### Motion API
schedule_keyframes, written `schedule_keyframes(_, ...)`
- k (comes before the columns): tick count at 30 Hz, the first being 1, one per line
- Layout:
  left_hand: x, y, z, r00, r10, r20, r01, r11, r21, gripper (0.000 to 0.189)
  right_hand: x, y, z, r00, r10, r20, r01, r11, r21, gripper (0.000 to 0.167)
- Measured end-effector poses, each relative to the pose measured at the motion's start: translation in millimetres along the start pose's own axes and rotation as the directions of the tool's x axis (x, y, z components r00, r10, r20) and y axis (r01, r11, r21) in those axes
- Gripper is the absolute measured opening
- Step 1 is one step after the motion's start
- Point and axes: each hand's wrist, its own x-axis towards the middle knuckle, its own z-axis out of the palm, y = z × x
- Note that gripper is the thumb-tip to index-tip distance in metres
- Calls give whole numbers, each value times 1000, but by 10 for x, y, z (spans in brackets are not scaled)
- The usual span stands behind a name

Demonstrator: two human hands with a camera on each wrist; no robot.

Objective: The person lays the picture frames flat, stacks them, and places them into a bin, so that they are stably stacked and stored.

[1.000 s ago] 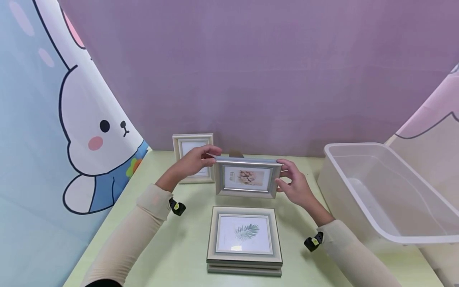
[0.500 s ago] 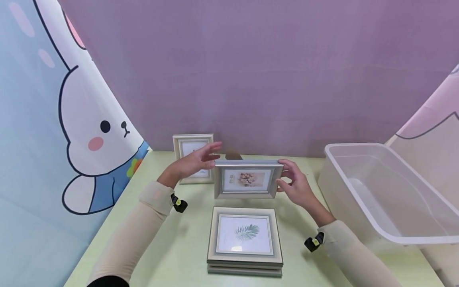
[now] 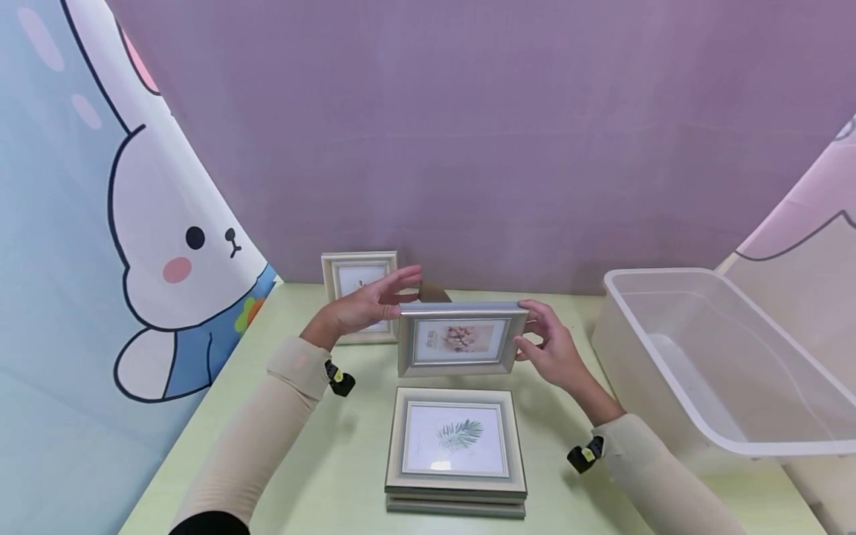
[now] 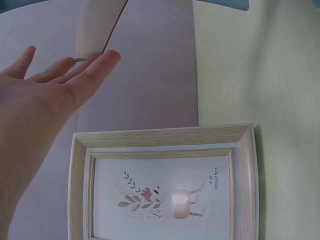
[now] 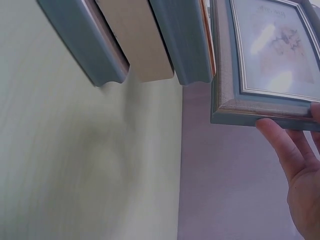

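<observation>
Beige sleeves bear black, yellow-marked wrist cameras.

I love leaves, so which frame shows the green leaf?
The top frame of the flat stack. The held frame shows pinkish flowers, the back-left frame a potted plant; the bottom frame is covered.

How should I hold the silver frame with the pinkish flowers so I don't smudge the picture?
Try its two short ends, coming from left and right. The silver frame is roughly upright and wider than tall, so pinching those thick borders should keep fingers off the picture. The right hand pinches the right end that way.
</observation>
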Motion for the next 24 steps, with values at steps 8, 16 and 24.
schedule_keyframes(8, -12, 40, 17, 1000, -14, -7, 14, 1000, 3, 115, 5, 12, 7, 1000, -6, -6, 6, 1000, 6, 64)
schedule_keyframes(16, -43, 11, -7, 999, -9, -36, 11, 999, 49, 107, 11, 15, 15, 1000, -2, -7, 2, 1000, 4, 64)
schedule_keyframes(24, -79, 0, -25, 996, -6, -87, 17, 993, 118, 94, 8, 11, 20, 1000, 8, -7, -8, 1000, -6, 65)
